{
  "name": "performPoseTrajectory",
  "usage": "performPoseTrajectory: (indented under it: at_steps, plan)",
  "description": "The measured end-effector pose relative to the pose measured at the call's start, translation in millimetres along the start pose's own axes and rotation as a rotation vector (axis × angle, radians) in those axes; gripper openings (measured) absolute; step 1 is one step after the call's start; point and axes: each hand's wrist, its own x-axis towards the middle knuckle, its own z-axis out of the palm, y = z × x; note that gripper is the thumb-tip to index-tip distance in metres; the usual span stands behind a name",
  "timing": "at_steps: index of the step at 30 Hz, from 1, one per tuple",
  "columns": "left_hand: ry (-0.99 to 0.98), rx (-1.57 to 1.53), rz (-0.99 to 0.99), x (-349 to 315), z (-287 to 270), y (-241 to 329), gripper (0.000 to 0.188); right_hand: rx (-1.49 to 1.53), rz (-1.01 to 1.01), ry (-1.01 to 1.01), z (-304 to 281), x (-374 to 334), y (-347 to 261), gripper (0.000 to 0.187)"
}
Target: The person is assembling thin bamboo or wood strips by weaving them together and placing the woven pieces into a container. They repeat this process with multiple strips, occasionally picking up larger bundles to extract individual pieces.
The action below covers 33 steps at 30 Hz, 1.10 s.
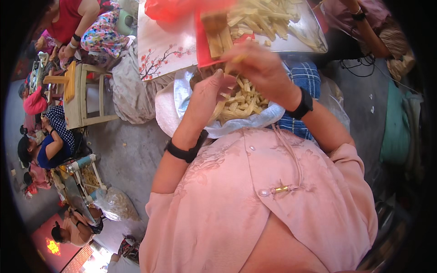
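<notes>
Both my hands are raised over an open white sack full of pale yellow, fibrous-looking strips. My right hand is bent inward with its fingers pinched on a pale yellow strip, partly hidden behind them. Close beside it, my left hand has its thumb up and its fingers curled; whatever they hold, if anything, is hidden. Just beyond the hands, a table with a red blossom pattern carries a heap of similar strips and a brown wooden block on a red sheet.
A blurred red plastic bag lies at the table's far edge. A blue plaid cloth hangs right of the sack. On the left stand a wooden bench and a grey cloth bundle. Several people sit at left; another person is at far right.
</notes>
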Motion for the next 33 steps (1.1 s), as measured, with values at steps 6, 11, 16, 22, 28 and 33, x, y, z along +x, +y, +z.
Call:
performPoseTrajectory:
  at_steps: [6, 11, 16, 22, 28, 33]
  plan:
    - [-0.021, -0.782, -0.421, -0.5, -2.5, -3.2, 0.017, 0.444, 0.297, -0.165, 17.5, -18.4, -9.1, 0.011]
    - [-0.036, -0.831, -0.349, 1.5, 3.0, 3.7, 0.016, 0.774, 0.491, -0.2, 23.1, -14.7, -6.7, 0.015]
    - [-0.127, -0.733, -0.288, -1.0, 4.1, -9.6, 0.017, 0.385, 0.305, -0.092, 27.1, -8.6, -6.7, 0.022]
    - [0.239, 0.767, 0.372, -4.3, 2.8, 11.3, 0.032, 0.461, 0.359, -0.02, 32.1, -6.2, -0.5, 0.023]
    - [0.388, 0.624, 0.634, 8.0, -3.7, 10.5, 0.045, 1.575, 1.007, -0.54, 18.4, -5.3, 4.9, 0.02]
    - [0.266, 0.413, 0.479, 8.3, -0.4, 8.3, 0.03, 0.297, 0.42, -0.175, 16.9, -6.2, -14.0, 0.024]
